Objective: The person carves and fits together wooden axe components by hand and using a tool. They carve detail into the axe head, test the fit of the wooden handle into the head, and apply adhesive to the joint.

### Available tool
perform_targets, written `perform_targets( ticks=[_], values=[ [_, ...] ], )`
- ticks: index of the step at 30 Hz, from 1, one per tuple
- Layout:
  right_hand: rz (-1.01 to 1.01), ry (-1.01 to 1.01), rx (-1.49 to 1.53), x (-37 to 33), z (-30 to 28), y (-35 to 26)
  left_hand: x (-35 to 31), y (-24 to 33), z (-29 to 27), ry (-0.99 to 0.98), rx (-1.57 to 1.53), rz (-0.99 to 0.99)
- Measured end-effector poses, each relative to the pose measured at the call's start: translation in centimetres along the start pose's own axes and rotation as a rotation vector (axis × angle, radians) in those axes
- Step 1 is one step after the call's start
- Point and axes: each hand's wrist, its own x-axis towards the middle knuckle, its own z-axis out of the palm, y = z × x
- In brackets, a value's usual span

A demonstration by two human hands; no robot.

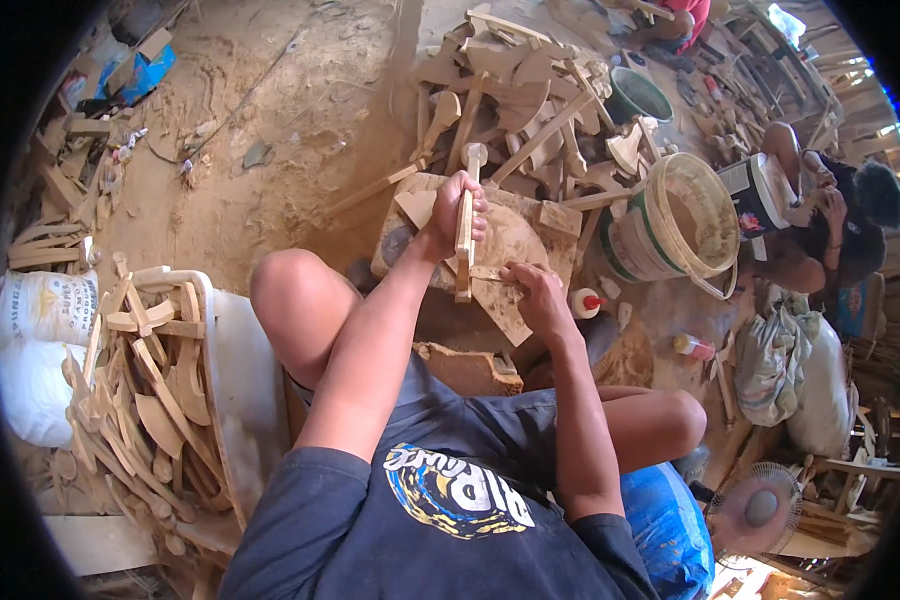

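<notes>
My left hand (pixel 456 218) is wrapped round a long pale wooden piece (pixel 465 255) with a rounded knob at its far end. It is held over a low wooden work block (pixel 562 218) in front of my knees. My right hand (pixel 538 298) pinches a short flat wooden strip (pixel 487 273), whose other end meets the near part of the long piece. Whether the two are joined there I cannot tell. Under my hands lies a pointed flat board (pixel 505 312). A white glue bottle with a red cap (pixel 586 303) stands just right of my right hand.
Cut wooden parts (pixel 515 85) are heaped beyond the block. A dusty bucket (pixel 675 215) stands to the right, near another person (pixel 855 205). At left, a white container (pixel 255 370) is filled with curved wooden pieces. A fan (pixel 760 507) and a blue bag (pixel 667 530) are at lower right.
</notes>
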Motion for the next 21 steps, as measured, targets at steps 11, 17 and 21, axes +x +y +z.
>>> perform_targets(
  ticks=[11,17,21],
  values=[
    [-0.055,-0.222,-0.033,-0.8,-2.9,-1.4,0.6,0.0,-1.2,-0.121,-0.048,0.028],
    [-0.036,-0.128,0.001,0.8,-2.4,-0.8,0.1,0.3,-1.2,-0.136,-0.041,0.016],
    [-0.08,-0.098,-0.069,1.3,-2.3,-1.1,0.1,0.2,-1.3,-0.121,-0.018,0.051]
  ],
)
